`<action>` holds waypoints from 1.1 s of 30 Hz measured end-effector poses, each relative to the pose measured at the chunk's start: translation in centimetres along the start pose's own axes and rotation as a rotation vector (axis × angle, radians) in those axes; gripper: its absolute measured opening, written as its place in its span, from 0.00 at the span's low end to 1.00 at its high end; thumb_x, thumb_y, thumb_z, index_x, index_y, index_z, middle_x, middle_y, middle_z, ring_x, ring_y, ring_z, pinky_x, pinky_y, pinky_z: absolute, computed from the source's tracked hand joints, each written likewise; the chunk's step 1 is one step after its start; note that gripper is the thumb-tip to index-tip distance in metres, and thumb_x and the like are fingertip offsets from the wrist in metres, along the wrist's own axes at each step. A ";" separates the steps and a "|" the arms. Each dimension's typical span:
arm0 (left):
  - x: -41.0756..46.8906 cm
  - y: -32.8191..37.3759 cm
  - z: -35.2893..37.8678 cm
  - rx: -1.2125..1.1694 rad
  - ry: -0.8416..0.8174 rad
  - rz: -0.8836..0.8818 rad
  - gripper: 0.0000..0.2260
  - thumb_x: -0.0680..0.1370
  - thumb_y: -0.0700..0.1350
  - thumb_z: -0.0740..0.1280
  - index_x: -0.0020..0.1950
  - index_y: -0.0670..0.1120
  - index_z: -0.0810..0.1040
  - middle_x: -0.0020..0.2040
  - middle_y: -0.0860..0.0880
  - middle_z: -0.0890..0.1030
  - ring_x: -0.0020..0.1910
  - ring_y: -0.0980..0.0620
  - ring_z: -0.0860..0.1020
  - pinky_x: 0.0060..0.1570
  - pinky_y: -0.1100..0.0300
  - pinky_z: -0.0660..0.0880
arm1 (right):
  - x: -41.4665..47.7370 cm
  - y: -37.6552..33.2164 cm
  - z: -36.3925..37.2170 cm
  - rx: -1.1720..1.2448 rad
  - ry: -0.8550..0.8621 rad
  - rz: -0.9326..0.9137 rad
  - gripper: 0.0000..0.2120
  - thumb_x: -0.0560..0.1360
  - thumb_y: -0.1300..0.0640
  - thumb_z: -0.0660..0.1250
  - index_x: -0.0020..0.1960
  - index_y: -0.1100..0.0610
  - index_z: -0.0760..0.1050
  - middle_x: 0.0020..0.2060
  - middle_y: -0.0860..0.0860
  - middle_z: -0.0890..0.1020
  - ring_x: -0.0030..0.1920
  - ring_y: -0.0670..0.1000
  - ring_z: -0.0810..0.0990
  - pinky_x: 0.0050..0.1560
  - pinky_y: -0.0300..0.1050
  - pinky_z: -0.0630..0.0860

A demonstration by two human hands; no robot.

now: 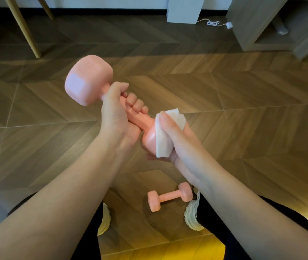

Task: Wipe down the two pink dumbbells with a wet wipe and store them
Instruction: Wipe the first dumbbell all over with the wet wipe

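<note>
My left hand [118, 113] grips the bar of a pink dumbbell [88, 79], held in the air with one head up to the left and the other head down at the right. My right hand [177, 139] holds a white wet wipe [165, 136] wrapped over that lower head, fingers curled around it. The lower head is mostly hidden by the wipe and hand. A second pink dumbbell [170, 197] lies on the wooden floor between my feet.
My two pale shoes [193, 214] stand on the herringbone wood floor [243, 109]. A wooden chair leg [25, 29] rises at far left. A white block [184, 9] with a cable and a grey shelf unit [273, 25] stand at the back right.
</note>
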State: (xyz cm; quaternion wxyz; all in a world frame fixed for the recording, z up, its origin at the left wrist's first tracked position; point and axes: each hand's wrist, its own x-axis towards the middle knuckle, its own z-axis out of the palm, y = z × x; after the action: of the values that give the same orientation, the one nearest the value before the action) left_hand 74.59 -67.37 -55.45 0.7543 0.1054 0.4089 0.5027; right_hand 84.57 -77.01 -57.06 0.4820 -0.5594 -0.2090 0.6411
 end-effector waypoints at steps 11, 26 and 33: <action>0.1 0.2 -0.4 -0.013 0.009 -0.009 0.13 0.78 0.41 0.61 0.35 0.48 0.62 0.25 0.53 0.60 0.22 0.54 0.59 0.24 0.62 0.64 | 0.0 0.3 -0.6 0.051 -0.100 0.016 0.28 0.69 0.51 0.74 0.67 0.52 0.71 0.57 0.55 0.81 0.57 0.56 0.82 0.55 0.63 0.80; 0.3 0.4 -0.4 -0.025 0.036 -0.005 0.14 0.78 0.41 0.61 0.34 0.48 0.62 0.25 0.53 0.60 0.22 0.54 0.59 0.24 0.62 0.63 | -0.2 0.2 -0.6 0.015 -0.144 -0.019 0.30 0.69 0.55 0.74 0.68 0.53 0.68 0.59 0.55 0.80 0.59 0.56 0.82 0.59 0.66 0.77; -0.1 -0.1 -0.1 0.026 -0.098 0.016 0.14 0.78 0.40 0.59 0.33 0.48 0.61 0.24 0.52 0.59 0.22 0.53 0.58 0.24 0.62 0.63 | -0.3 -0.9 -0.5 0.204 -0.143 0.207 0.33 0.69 0.42 0.72 0.69 0.55 0.69 0.65 0.64 0.76 0.57 0.62 0.81 0.47 0.57 0.83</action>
State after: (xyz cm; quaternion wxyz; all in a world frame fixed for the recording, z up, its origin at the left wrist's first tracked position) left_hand 74.57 -67.46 -55.49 0.7679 0.1429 0.3772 0.4976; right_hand 85.38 -77.03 -56.30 0.4518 -0.4789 -0.1178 0.7434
